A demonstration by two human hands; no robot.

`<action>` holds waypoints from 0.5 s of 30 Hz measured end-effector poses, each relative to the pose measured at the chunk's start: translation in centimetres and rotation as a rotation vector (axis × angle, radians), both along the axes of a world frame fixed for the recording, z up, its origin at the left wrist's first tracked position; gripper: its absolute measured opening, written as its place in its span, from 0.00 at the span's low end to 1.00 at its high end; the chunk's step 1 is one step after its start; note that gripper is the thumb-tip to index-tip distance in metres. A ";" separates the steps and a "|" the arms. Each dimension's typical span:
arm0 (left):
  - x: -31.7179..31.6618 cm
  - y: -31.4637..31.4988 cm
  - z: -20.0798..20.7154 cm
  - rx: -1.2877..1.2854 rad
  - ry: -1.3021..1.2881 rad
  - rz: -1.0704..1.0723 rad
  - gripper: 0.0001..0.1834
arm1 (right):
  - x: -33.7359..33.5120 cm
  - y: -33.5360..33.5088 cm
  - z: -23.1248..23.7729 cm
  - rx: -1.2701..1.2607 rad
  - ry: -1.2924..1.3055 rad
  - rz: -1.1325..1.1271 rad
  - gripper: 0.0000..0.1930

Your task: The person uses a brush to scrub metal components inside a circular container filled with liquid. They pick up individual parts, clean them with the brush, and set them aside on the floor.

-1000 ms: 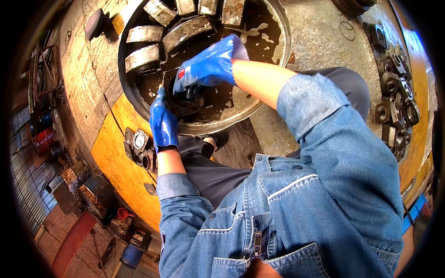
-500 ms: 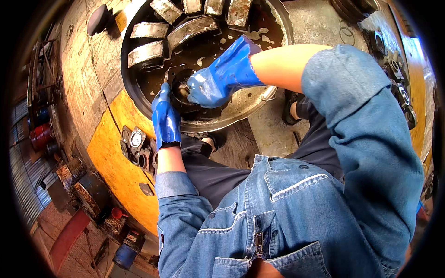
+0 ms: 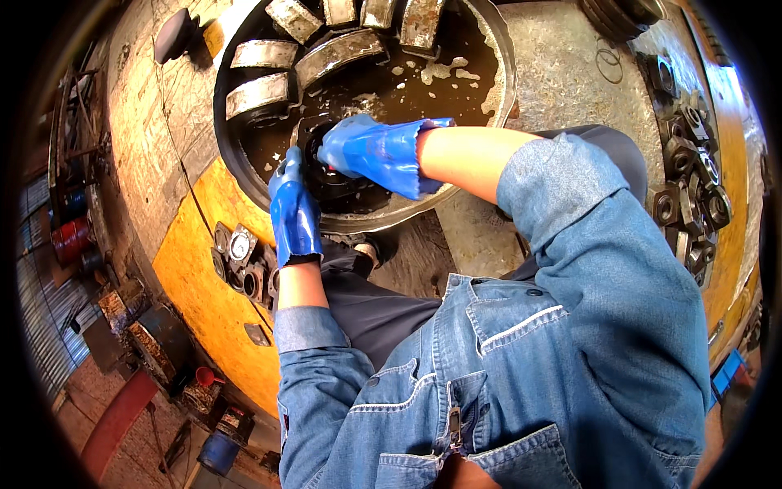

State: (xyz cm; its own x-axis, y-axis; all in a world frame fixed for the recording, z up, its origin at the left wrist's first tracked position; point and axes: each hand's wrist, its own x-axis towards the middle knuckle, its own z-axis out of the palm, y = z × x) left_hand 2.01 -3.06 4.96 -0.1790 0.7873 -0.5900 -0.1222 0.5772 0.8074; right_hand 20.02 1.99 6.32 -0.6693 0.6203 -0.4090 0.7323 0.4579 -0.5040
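My left hand (image 3: pixel 292 204), in a blue rubber glove, grips the left edge of a dark, wet metal part with a round opening (image 3: pixel 334 189). The part sits low in a wide round pan (image 3: pixel 391 218) of brown liquid, at the pan's near side. Over the opening lies my right hand (image 3: pixel 352 148), also gloved in blue, its fingers curled down against the part. Whatever those fingers may hold is hidden by the glove.
Several curved metal blocks (image 3: pixel 340 55) stand in the far half of the pan. More metal parts lie on a yellow board (image 3: pixel 216 301) at left and in a group (image 3: pixel 692 175) at right. A dark round piece (image 3: pixel 175 34) rests at the far left.
My right hand has shifted slightly left and away, and its wrist has turned. The right elbow has dropped nearer my body. My left hand stays on the part, almost unmoved.
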 end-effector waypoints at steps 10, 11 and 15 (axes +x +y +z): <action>0.9 1.2 -1.0 -0.047 0.064 0.035 0.26 | 4.0 -1.8 -5.7 -0.133 0.579 -0.459 0.19; 0.6 1.1 -1.0 -0.051 0.071 0.043 0.26 | 3.4 -2.5 -6.0 0.015 0.584 -0.432 0.20; -0.3 0.9 -0.7 -0.167 0.195 0.041 0.27 | 1.7 -5.3 -6.8 -0.128 0.639 -0.783 0.19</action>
